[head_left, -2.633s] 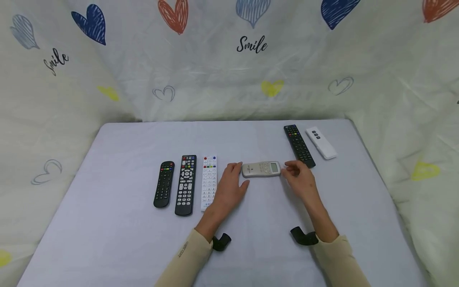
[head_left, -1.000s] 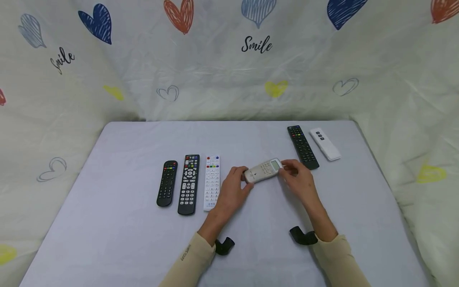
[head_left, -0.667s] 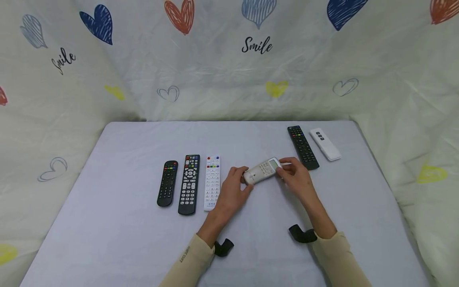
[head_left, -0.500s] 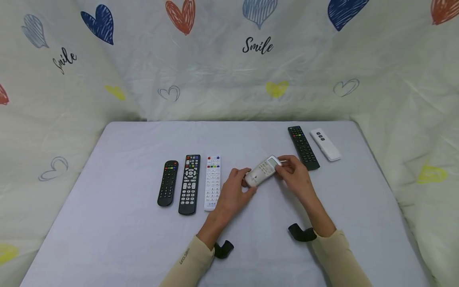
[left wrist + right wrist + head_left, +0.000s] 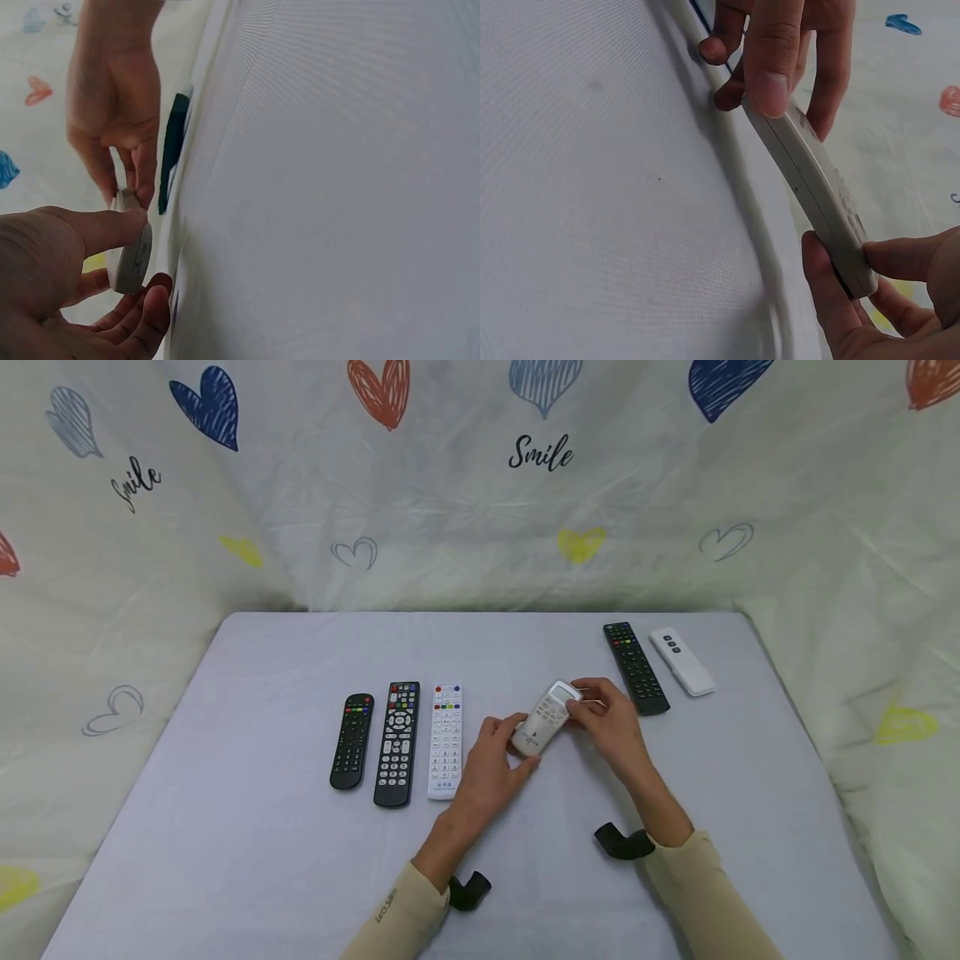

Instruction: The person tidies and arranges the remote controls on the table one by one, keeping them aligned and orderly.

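Observation:
Held between both hands is a pale grey-beige remote control (image 5: 542, 724) with a small display at its far end. My left hand (image 5: 491, 768) pinches the near end, thumb on one side and fingers on the other. At the display end, my right hand (image 5: 611, 727) grips it between thumb and fingers. In the right wrist view, the remote control (image 5: 810, 195) is raised off the white surface, slanting from the left hand's thumb down to the right hand (image 5: 915, 292). The left wrist view shows its end (image 5: 129, 266) beside the left thumb.
Left of my hands lie a small black remote (image 5: 352, 742), a longer black remote (image 5: 397, 745) and a white remote (image 5: 446, 743), side by side. Another black remote (image 5: 636, 668) and a white few-button remote (image 5: 682, 661) lie at the back right of the table (image 5: 247, 877).
The beige remote lay crosswise between my hands. Both hands have taken hold of it, lifted it and turned its display end away from me, and the right hand has shifted slightly left.

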### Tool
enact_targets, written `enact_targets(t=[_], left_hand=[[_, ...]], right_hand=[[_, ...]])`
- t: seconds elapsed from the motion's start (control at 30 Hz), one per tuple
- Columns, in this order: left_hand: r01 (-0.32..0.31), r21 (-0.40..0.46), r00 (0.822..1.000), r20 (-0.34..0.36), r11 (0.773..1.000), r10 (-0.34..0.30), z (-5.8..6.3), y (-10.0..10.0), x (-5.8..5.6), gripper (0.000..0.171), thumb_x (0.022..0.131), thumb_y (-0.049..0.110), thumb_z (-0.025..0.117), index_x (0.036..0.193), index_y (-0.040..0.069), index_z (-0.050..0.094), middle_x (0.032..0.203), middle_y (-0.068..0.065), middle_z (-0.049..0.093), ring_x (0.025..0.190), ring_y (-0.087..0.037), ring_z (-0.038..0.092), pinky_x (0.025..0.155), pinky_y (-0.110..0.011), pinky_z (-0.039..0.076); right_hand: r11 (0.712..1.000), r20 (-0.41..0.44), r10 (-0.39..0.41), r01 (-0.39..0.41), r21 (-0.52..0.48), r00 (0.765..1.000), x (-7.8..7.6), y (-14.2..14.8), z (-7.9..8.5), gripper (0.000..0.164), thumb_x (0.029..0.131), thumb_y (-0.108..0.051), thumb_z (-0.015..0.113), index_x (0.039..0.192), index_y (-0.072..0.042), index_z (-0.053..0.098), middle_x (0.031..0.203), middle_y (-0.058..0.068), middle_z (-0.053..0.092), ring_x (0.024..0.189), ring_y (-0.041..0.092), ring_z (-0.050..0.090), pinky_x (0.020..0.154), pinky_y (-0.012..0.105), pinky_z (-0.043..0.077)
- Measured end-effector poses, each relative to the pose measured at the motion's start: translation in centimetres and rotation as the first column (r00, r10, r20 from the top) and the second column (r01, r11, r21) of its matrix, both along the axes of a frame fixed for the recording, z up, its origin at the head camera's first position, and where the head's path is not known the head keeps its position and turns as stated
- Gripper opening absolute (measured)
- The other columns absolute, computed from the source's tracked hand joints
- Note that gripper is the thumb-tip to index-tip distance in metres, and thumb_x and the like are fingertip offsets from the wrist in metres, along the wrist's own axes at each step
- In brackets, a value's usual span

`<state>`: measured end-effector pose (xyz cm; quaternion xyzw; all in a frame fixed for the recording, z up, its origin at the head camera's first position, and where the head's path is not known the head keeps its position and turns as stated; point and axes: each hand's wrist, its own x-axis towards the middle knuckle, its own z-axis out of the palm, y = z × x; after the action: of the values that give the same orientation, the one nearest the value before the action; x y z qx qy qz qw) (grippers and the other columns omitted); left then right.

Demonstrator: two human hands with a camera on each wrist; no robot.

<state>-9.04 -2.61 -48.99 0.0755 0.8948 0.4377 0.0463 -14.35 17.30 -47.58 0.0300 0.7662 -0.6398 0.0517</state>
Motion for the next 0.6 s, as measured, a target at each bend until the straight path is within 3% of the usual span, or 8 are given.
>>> enact_targets(t=[0.17,0.37,0.6], left_hand=[[-0.018,0.029,1.000,0.005,0.999,0.018,-0.12,-0.13,0.08,0.064,0.091,0.017,0.082,0.148,0.014,0.053,0.131,-0.008,0.055,0.097,-0.015,0.058,0.080,-0.021,0.052],[-0.054,0.050,0.998,0.025,0.997,0.053,-0.03,-0.09,0.27,0.068,0.088,0.012,0.084,0.149,0.009,0.052,0.136,-0.009,0.055,0.111,-0.016,0.060,0.090,-0.023,0.055],[-0.069,0.074,0.998,0.010,0.995,0.068,-0.04,-0.09,0.70,0.072,0.087,0.007,0.083,0.151,0.007,0.051,0.135,-0.012,0.056,0.107,-0.016,0.061,0.089,-0.024,0.056]], right_hand=[[1.000,0.021,0.001,-0.001,0.009,1.000,-0.24,-0.41,-0.06,0.043,0.101,-0.004,0.065,0.141,0.003,0.053,0.125,0.022,0.058,0.093,0.002,0.069,0.085,0.027,0.063],[0.999,0.040,0.028,-0.029,0.014,0.999,-0.65,-0.81,-0.09,0.043,0.101,-0.007,0.065,0.142,0.001,0.053,0.128,0.024,0.060,0.097,0.005,0.069,0.086,0.027,0.062],[0.996,0.037,0.070,-0.072,0.049,0.997,-0.99,-1.04,-0.13,0.039,0.102,-0.010,0.065,0.140,-0.001,0.057,0.128,0.027,0.064,0.096,0.006,0.070,0.086,0.027,0.062]])
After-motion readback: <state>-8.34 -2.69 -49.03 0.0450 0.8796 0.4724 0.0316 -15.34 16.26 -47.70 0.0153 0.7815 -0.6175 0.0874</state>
